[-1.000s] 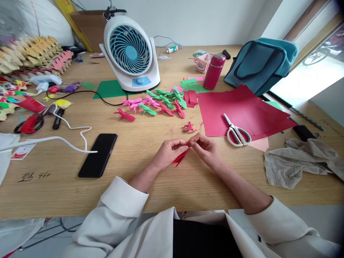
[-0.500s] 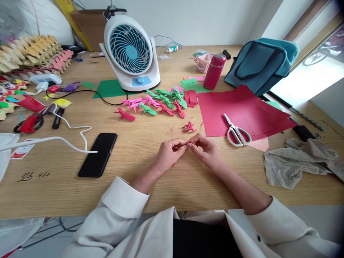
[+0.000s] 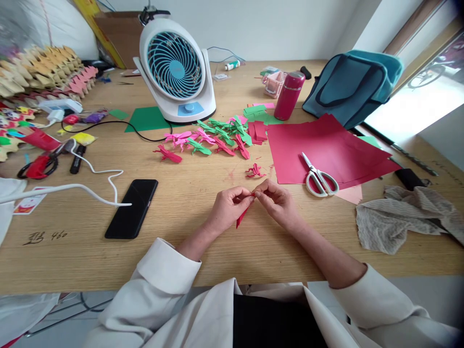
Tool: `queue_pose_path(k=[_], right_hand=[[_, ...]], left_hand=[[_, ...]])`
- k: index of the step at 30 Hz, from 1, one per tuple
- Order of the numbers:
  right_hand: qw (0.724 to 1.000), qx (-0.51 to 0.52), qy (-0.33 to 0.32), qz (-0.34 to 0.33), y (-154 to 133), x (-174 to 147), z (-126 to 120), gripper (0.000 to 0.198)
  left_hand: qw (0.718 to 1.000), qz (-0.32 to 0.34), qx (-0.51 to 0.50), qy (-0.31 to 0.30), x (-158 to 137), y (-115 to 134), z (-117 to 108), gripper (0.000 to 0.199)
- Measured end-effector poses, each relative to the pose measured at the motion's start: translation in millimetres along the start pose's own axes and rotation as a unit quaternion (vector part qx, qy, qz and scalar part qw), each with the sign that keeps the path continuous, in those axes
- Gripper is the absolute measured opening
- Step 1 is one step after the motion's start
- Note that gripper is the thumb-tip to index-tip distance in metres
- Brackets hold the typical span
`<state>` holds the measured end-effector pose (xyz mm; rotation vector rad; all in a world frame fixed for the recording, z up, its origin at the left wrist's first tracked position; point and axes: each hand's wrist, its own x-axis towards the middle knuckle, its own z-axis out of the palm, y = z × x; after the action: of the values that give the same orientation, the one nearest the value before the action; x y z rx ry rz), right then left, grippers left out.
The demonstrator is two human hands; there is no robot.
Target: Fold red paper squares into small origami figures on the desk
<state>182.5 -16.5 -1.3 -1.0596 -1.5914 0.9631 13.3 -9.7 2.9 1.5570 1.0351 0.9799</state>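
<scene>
Between my fingertips is a small folded piece of red paper (image 3: 240,220), its pointed end hanging below the thumbs. My left hand (image 3: 231,205) pinches it from the left, and my right hand (image 3: 276,203) pinches its upper end; the fingers hide most of it. Just beyond my hands lies a small red folded-paper figure (image 3: 255,170). Farther back is a pile of folded-paper figures in green (image 3: 199,146), pink (image 3: 179,138) and red (image 3: 168,153). White-handled scissors (image 3: 321,181) rest on large red paper sheets (image 3: 326,150) at the right.
A white fan (image 3: 177,70) stands at the back, beside a green sheet (image 3: 147,120). A red flask (image 3: 290,95) and a blue bag (image 3: 353,87) are at the back right. A black phone (image 3: 132,209) and a white cable (image 3: 72,189) lie left; a crumpled cloth (image 3: 395,220) lies right.
More of the red paper's pointed end now shows below my thumbs. My fingers have shifted slightly on it; both hands stay in the same place.
</scene>
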Motion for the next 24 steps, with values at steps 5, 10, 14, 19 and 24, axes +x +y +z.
queue_pose_path(k=[5,10,14,19,24], right_hand=[[1.0,-0.002,0.007,0.002,0.8,0.1,1.5,0.021],[0.999,0.021,0.026,-0.004,4.8,0.6,0.3,0.022],[0.999,0.012,0.035,-0.019,4.3,0.6,-1.8,0.019],[0.999,-0.012,0.037,-0.038,-0.6,0.5,-3.2,0.02],[0.998,-0.013,0.03,-0.049,-3.7,0.1,-2.4,0.018]], left_hand=[[1.0,0.009,0.015,0.009,-0.8,1.1,-0.1,0.019],[1.0,0.0,0.015,-0.012,1.2,4.8,-5.2,0.024],[1.0,-0.013,0.001,-0.025,3.2,4.3,-6.6,0.025],[0.999,0.032,0.033,0.003,2.8,4.7,-5.6,0.017],[0.991,0.089,0.092,0.035,1.1,5.0,-5.9,0.011]])
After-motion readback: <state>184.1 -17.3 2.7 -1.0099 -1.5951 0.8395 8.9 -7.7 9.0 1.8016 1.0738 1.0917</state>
